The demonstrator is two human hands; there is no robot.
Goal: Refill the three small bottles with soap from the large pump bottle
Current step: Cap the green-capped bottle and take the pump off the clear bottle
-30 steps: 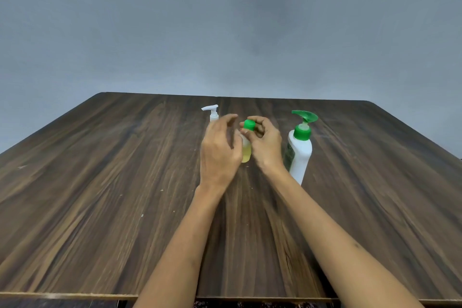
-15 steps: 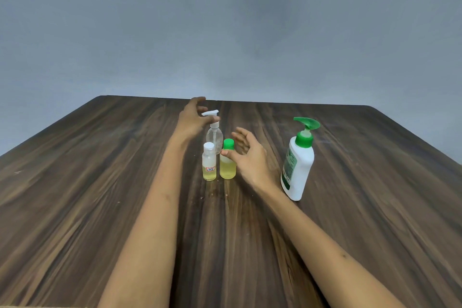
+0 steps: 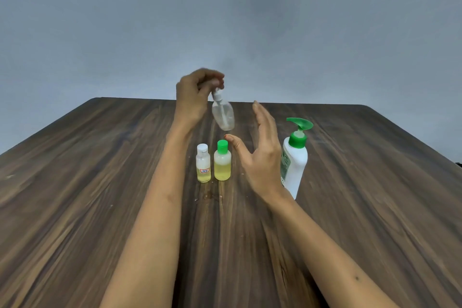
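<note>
step: we judge two small bottles done, third one in hand for refill
left hand (image 3: 193, 97): fingers pinch the white pump top of the clear bottle (image 3: 223, 115), which hangs tilted in the air above the other two
clear bottle: looks empty, well off the bench (image 3: 75, 195)
right hand (image 3: 260, 155): fingers straight and apart, holding nothing, palm facing the clear bottle, just below and beside it
white-cap bottle (image 3: 203, 164): upright on the bench, yellow soap in the lower part, capped
green-cap bottle (image 3: 222, 161): upright just beside it, roughly half full, capped
large pump bottle (image 3: 295, 157): upright on the bench right of the right hand, partly hidden behind it
next: we need the right hand on the clear bottle's body so the left can unscrew the pump top, then bring the open neck under the large pump's spout
risk: thin pinch on a tilted bottle, could slip
</note>
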